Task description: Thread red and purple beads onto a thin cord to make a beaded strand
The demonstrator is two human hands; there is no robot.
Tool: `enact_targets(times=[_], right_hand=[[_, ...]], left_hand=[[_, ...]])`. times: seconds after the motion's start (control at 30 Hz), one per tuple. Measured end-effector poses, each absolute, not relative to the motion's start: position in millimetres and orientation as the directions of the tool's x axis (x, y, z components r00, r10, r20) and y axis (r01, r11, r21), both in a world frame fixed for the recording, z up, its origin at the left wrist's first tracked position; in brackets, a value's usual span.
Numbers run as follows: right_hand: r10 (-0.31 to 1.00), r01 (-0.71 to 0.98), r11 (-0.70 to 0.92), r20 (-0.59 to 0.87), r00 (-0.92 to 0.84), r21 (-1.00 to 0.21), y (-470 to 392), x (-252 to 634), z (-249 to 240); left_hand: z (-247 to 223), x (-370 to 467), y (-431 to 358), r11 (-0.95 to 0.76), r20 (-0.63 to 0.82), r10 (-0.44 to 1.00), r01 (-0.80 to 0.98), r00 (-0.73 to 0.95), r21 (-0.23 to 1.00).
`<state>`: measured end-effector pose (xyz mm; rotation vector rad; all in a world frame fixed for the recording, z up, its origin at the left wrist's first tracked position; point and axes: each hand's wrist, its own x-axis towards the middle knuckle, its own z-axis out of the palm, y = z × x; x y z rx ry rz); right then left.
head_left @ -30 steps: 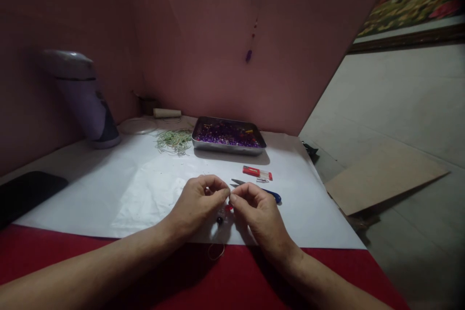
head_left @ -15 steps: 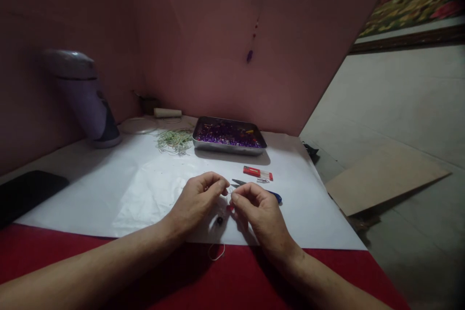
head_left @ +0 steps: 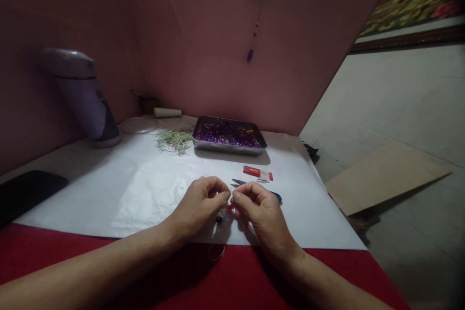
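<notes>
Over the front of the white sheet, my left hand (head_left: 201, 203) and my right hand (head_left: 259, 208) meet with thumb and forefinger pinched on each side. A thin pale thread (head_left: 217, 257) seems to run between the fingertips; its loop hangs past the sheet's front edge. Just below the fingers are a red bead (head_left: 231, 207) and a round black bead (head_left: 219, 220), with something clear beside the black one. Beyond my right hand lie thread snips (head_left: 278, 197) with a blue handle, partly hidden by that hand.
A metal tray (head_left: 228, 148) of purple beads stands at the back, beside a heap of pale green threads (head_left: 174, 140). Nearer lies a red needle pack (head_left: 252, 171). A purple tumbler (head_left: 85, 101) and a black phone-like object (head_left: 31, 193) are at left. A beaded strand (head_left: 250, 55) hangs behind.
My left hand has come slightly down and right, so the two pinched fingertips are now nearly touching. My right hand has hardly moved.
</notes>
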<state>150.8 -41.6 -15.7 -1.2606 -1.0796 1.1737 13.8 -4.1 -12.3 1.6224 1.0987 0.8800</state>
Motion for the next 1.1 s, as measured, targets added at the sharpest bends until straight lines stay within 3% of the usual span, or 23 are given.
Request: enact_targets(times=[0.33,0.5,0.83,1.1], right_hand=[[0.993,-0.046,-0.036,-0.041,0.108,-0.998,-41.3,151.0,-19.3],[0.995,-0.033,-0.026,-0.029,0.091,-0.999,-41.7,150.8,-16.7],[0.994,0.098,0.081,0.087,0.059,-0.992,-39.7,151.3,-21.1],[0.994,-0.067,-0.031,-0.038,0.099,-0.997,-39.9,151.0,-17.6]], left_hand=[[-16.5,13.5,-3.2,-0.175,0.071,0.937,0.285,0.342,0.942],[-9.9,14.4,-4.7,-0.151,0.076,0.943,0.212,0.324,0.965],[-11.0,13.3,-4.5,-0.175,0.092,0.953,0.278,0.288,0.944],[-14.1,12.6,-1.8,-0.16,0.079,0.937,0.217,0.34,0.963]])
